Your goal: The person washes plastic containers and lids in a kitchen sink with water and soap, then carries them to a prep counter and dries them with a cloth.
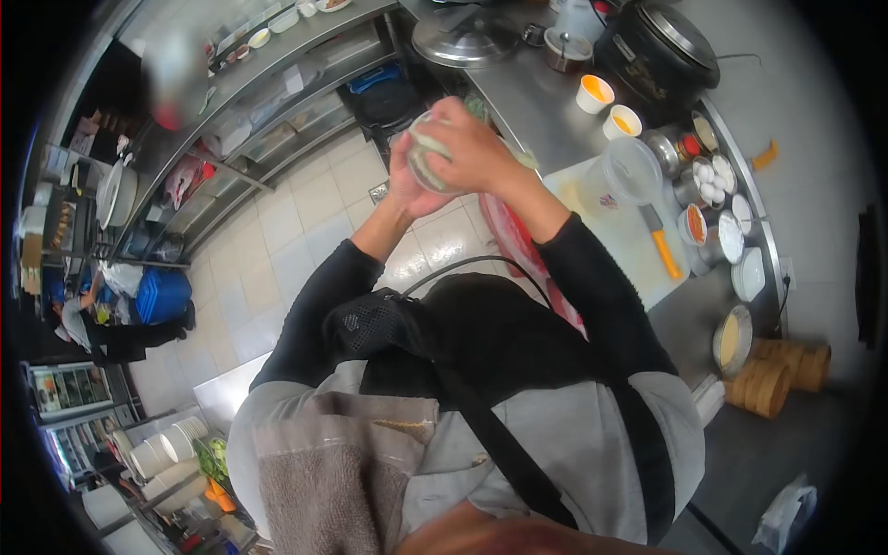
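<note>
Up in front of my chest, both hands hold what looks like a clear round tub [427, 165] with pale green and whitish contents. My left hand [407, 192] cups it from below and the left side. Across its top and right side lies my right hand [476, 157], fingers curled over it. The hands partly hide the tub, so its lid cannot be made out. To the right of my right forearm, a white cutting board [592, 227] bears an empty clear container [631, 171] and a knife with an orange handle [664, 250].
Two cups with orange contents [595, 93] stand on the steel counter [523, 106], near a black cooker [659, 60] and a large metal lid [465, 39]. Bowls and a bowl of eggs [710, 180] line the right edge. Another person [88, 324] bends near a blue bin [164, 294] at far left.
</note>
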`<state>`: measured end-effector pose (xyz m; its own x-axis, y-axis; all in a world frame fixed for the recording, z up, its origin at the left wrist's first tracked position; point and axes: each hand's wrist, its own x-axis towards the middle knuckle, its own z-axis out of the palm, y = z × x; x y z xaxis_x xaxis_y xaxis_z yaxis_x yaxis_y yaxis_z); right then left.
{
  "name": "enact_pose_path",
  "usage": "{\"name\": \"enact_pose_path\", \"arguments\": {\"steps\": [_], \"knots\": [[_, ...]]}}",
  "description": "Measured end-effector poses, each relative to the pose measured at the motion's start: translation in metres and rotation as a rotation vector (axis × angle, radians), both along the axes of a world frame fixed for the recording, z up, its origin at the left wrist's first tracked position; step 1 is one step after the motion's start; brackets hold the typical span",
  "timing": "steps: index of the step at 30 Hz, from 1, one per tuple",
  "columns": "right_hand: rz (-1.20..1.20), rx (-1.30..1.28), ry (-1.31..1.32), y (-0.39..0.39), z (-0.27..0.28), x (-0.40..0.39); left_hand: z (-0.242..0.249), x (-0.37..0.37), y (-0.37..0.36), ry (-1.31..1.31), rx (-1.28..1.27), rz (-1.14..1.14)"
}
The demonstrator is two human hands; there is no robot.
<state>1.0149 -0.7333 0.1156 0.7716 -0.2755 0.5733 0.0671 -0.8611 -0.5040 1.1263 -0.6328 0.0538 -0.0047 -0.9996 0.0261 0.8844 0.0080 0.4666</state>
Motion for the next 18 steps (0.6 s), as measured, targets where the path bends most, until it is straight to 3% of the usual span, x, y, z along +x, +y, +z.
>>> {"name": "enact_pose_path", "arguments": {"steps": [2,5,9,12,15,17,18], "knots": [[0.022,-0.143,0.09,0.0,0.006,-0.003,-0.001,0.001,0.003,-0.002,0.001,-0.031],[-0.181,-0.101,0.402,-0.026,0.011,-0.013,0.0,-0.003,0.014,0.055,-0.004,-0.033],[-0.194,-0.108,0.707,-0.008,-0.016,-0.023,0.0,-0.008,0.011,0.032,-0.04,0.049],[0.165,-0.014,0.686,0.019,-0.001,-0.019,-0.013,-0.005,0.005,-0.031,0.013,0.08],[0.366,0.664,0.2,-0.009,-0.041,0.002,-0.037,0.017,0.005,-0.056,0.026,0.031],[0.217,1.212,-0.003,-0.015,-0.023,0.001,-0.025,0.02,0.004,-0.032,-0.003,0.047],[0.211,1.273,-0.185,-0.012,0.001,0.006,-0.001,0.014,0.013,-0.001,-0.032,0.125]]}}
